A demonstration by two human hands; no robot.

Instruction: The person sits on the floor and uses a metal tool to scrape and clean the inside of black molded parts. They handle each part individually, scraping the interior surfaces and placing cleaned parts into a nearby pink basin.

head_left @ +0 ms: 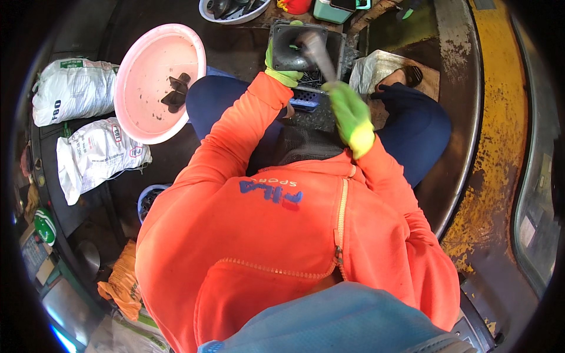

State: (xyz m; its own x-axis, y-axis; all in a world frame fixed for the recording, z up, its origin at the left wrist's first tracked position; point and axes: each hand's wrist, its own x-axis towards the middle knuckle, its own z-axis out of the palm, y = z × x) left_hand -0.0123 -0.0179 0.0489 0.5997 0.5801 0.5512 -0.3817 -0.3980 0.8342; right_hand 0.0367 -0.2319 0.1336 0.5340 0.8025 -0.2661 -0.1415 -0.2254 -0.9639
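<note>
My left hand [285, 74], in a yellow-green glove, is at the left edge of a dark square piece with a rounded hollow [288, 52]. Its thumb side shows below the piece; most of its fingers are hidden, so I cannot tell how firmly it grips. Closed round the lower end of a greyish hammer-like tool [319, 56] is my gloved right hand [350, 115]. The tool is smeared by motion, and its upper end passes over the dark piece. Small dark rods, perhaps nails [311, 79], lie just below that piece, above a blue perforated basket [305, 100].
On the left stands a pink basin [134, 65] with dark finned parts [176, 93] inside. White sacks [76, 97] lie beyond it. A white basin [232, 21] of dark parts and a green container [332, 12] are at the far side. Clear plastic [369, 72] lies beside my right foot.
</note>
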